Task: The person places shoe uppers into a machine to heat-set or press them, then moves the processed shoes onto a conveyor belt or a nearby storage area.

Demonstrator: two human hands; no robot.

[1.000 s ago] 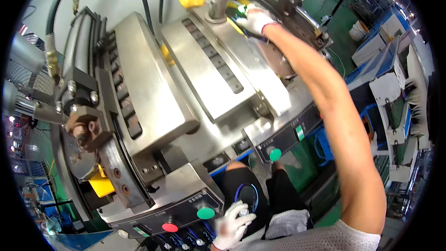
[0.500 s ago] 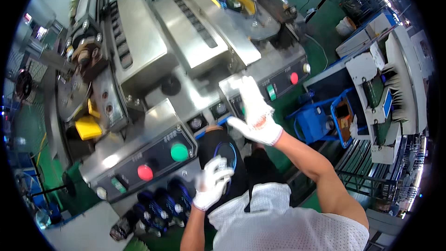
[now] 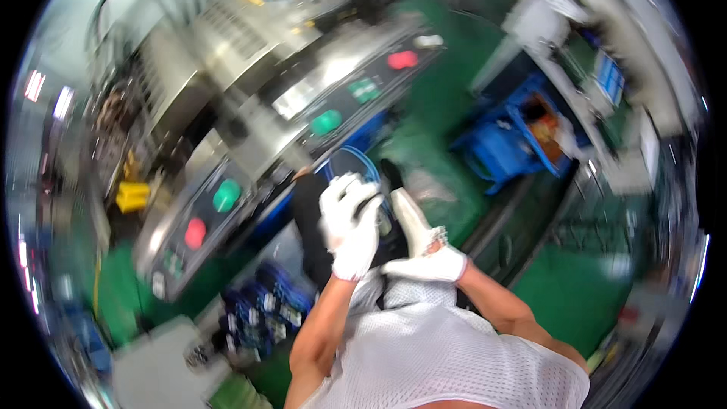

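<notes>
Motion blur softens the picture. My left hand (image 3: 350,227), in a white glove, is in front of my lap with its fingers bent. They close over a dark piece with curved blue lines (image 3: 353,160), which looks like a shoe upper; its lower part is hidden behind the glove. Close beside it on the right, my right hand (image 3: 425,246), also gloved, has its fingers stretched out and the thumb apart. I see nothing held in it. Whether it touches the dark piece is unclear.
Ahead stands a metal machine with a front panel carrying green buttons (image 3: 227,195) and red buttons (image 3: 195,233). Several dark-blue shoe-like pieces (image 3: 265,303) sit at lower left, near a pale surface (image 3: 155,363). A blue cart (image 3: 503,140) and a white workbench stand right.
My view has swung, so the machine appears farther left and higher. My right hand has drawn back from the machine panel toward my lap. My left hand and the dark piece appear higher.
</notes>
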